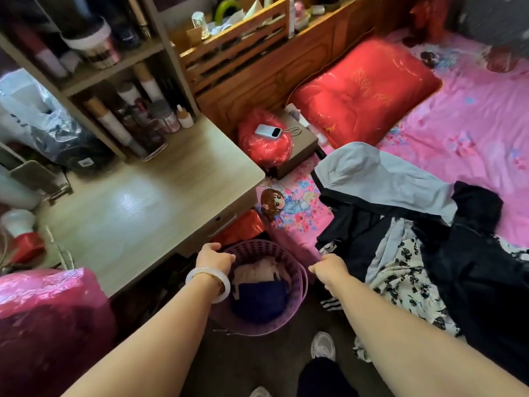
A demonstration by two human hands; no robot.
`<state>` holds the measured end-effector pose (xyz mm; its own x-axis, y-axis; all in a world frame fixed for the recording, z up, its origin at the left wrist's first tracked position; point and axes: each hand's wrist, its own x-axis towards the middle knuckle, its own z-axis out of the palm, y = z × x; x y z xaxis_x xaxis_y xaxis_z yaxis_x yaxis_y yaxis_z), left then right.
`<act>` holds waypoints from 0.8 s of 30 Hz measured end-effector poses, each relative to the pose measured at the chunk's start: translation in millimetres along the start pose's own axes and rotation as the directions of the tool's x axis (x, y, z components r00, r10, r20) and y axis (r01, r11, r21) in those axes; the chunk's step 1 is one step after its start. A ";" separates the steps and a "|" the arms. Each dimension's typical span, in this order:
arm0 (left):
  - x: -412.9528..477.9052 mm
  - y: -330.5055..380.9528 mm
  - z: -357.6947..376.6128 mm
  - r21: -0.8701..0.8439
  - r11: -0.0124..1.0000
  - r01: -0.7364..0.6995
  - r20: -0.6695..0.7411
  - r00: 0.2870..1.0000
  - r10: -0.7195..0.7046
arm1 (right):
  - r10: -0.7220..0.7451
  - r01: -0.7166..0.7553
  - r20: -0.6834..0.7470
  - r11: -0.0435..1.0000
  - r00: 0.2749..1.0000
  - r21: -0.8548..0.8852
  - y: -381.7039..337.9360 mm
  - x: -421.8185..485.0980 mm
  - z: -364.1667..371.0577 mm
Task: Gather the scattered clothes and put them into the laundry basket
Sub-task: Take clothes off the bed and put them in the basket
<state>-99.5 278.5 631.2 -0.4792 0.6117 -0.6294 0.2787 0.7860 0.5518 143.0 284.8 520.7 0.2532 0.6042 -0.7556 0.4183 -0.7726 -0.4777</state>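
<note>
Left hand grips the basket rim. Right hand is curled at the bed edge; whether it holds anything is unclear. Clothes lie on the bed, some inside the basket.

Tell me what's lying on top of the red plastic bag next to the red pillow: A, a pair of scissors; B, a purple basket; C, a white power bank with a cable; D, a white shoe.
C: a white power bank with a looped cable lies on the red plastic bag, left of the red pillow.
</note>
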 end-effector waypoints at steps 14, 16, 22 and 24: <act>-32.3 102.8 214.3 0.160 0.955 -0.248 0.375 0.911 0.174 | 0.129 -0.114 -0.083 0.979 0.988 0.171 70.6 56.1 -120.4; -36.1 108.4 253.1 0.183 0.948 -0.261 0.427 0.889 0.163 | 0.178 -0.159 -0.088 0.969 0.980 0.190 88.0 71.8 -139.5; -30.2 98.7 332.5 0.171 0.969 -0.177 0.524 0.849 0.063 | 0.259 -0.253 -0.014 0.952 0.966 0.172 154.7 146.8 -142.7; -27.3 93.2 347.0 0.192 0.966 -0.175 0.522 0.851 0.051 | 0.275 -0.287 0.092 0.944 0.957 0.162 154.0 150.9 -141.5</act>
<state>228.4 365.9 509.9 0.0406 0.6071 -0.7936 0.5133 0.6687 0.5378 369.0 284.5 396.5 0.2769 0.3479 -0.8957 0.1811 -0.9343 -0.3070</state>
